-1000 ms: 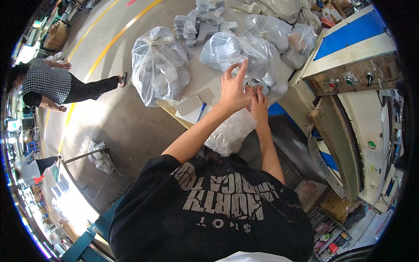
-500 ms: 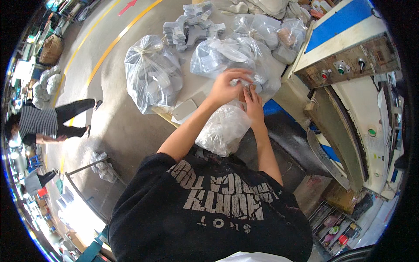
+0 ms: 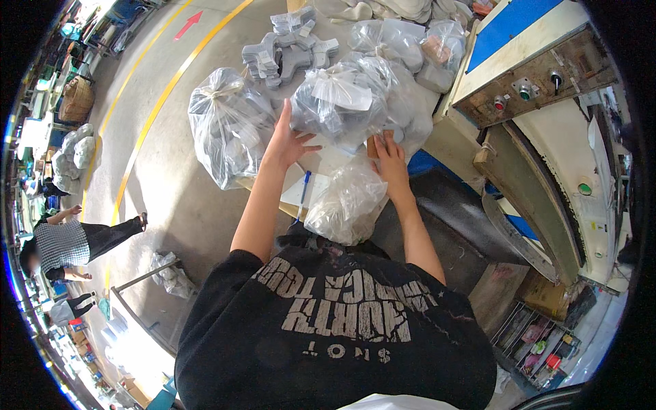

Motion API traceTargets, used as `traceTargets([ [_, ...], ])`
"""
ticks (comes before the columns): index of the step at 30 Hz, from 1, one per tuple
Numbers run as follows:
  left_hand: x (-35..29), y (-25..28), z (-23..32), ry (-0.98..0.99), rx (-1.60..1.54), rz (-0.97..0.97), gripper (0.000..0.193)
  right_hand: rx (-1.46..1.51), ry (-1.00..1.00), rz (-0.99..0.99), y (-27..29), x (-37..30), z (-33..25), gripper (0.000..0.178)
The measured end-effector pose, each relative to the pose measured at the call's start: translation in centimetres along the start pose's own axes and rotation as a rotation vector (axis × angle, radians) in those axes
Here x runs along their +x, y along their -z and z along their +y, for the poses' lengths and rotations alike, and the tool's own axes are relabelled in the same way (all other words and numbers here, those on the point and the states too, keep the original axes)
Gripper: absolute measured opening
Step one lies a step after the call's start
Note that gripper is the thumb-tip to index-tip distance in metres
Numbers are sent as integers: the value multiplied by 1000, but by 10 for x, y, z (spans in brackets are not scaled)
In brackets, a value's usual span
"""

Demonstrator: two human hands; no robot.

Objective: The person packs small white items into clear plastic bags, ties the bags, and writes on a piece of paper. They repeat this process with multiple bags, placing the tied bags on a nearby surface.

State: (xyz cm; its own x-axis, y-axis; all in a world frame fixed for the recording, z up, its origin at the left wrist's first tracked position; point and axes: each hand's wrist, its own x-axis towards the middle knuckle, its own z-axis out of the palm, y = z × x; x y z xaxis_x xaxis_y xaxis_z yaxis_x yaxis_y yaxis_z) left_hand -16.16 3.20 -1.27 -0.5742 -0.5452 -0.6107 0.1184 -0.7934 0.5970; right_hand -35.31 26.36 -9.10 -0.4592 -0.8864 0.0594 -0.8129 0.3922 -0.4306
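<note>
My left hand (image 3: 288, 145) is open, fingers spread, at the left side of a knotted clear plastic bag (image 3: 335, 102) packed with grey pieces. I cannot tell whether it touches the bag. My right hand (image 3: 392, 164) lies with fingers stretched against a small brown piece (image 3: 372, 146) at the bag's near right side. Closer to me sits a crumpled translucent plastic bag (image 3: 346, 205), whose contents I cannot make out. A blue pen (image 3: 305, 188) rests on white paper (image 3: 318, 186) between that bag and my left forearm.
Another knotted bag (image 3: 232, 130) stands left on the table. Stacked grey cut pieces (image 3: 290, 51) and more filled bags (image 3: 444, 51) lie behind. A machine with a knob panel (image 3: 533, 85) bounds the right. A person (image 3: 61, 242) walks on the floor at left.
My left hand has moved left, away from my right hand, and its fingers have spread. The pen and paper now show, where a pale rounded flat piece lay. The person at left has shifted position.
</note>
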Motion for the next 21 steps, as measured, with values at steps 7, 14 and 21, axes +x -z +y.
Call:
traceTargets([
  [7,47,5,-13,-166,-177,-215,74,31,15,-10,5,1,0,82],
  [14,35,21,-45,-248,-382,-87,44,573,-149,116,17,16,-7,38],
  [21,1,17,-58,-406,0,-89,35,452,-344,-219,42,24,-45,31],
])
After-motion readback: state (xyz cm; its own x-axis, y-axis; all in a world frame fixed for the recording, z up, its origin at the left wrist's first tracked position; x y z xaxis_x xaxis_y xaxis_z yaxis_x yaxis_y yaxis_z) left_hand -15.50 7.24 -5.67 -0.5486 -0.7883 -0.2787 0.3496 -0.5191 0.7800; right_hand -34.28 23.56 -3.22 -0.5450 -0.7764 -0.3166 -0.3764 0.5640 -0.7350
